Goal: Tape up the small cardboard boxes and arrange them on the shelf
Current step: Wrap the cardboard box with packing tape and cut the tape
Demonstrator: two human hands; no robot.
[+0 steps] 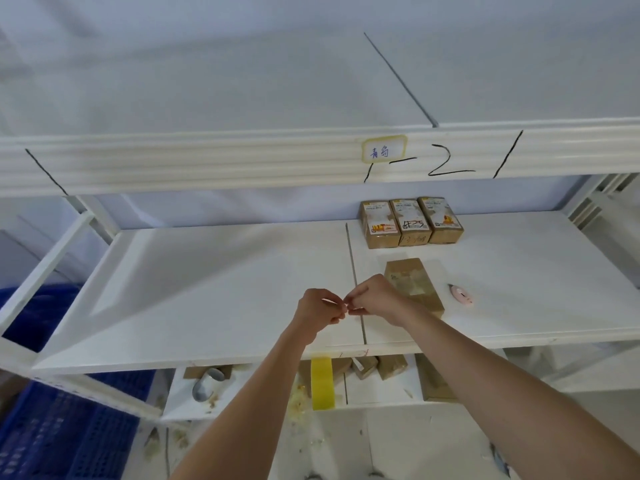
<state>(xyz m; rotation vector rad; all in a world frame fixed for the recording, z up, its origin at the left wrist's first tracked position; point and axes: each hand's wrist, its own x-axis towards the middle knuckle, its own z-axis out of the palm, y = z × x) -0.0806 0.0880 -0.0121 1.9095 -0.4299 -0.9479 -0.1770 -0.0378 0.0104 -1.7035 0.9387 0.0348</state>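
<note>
My left hand (320, 308) and my right hand (375, 297) meet fingertip to fingertip above the white middle shelf (207, 289). Both pinch a small, pale scrap between them that looks like clear tape; it is too small to be sure. A yellow tape roll (322, 382) shows edge-on against my left forearm, below the shelf's front edge. Just behind my right hand, a small brown cardboard box (410, 277) lies flat with tape across its top. Three labelled small boxes (410, 221) stand side by side at the back of the shelf.
A pink box cutter (460, 295) lies right of the flat box. The lower shelf holds several loose cardboard boxes (391, 367) and a tipped grey cup (207, 382). Blue plastic crates (69, 427) stand at the lower left. The upper shelf beam (207, 161) carries a label.
</note>
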